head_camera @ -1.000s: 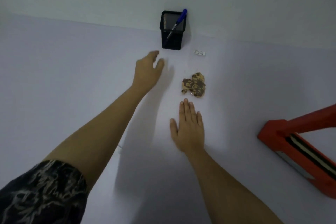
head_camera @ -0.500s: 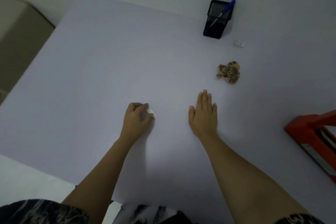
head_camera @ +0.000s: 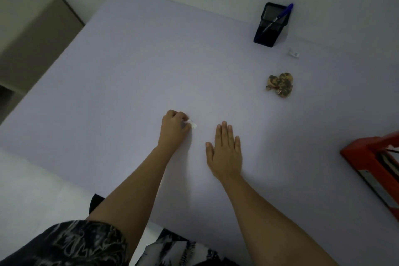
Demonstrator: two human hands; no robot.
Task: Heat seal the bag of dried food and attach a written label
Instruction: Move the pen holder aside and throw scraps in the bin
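My left hand [head_camera: 174, 128] rests on the pale table [head_camera: 129, 75] with its fingers curled around a small white piece [head_camera: 192, 123], maybe a label or a clear bag; I cannot tell which. My right hand [head_camera: 224, 151] lies flat and empty on the table just to its right. A clump of brown dried food [head_camera: 280, 84] lies farther away at the right. Beyond it is a small white label [head_camera: 294, 53]. A black mesh pen holder [head_camera: 269, 25] with a blue pen [head_camera: 279, 16] stands at the back. The red heat sealer [head_camera: 373, 164] sits at the right edge.
A beige cabinet [head_camera: 30, 34] stands off the table's left side. The table's near edge runs diagonally at the lower left, with white floor [head_camera: 38, 188] below it. The wall rises right behind the pen holder.
My left hand drew back from near the pen holder to the near middle of the table and closed on a small white piece. The view swung left. My right hand stayed flat.
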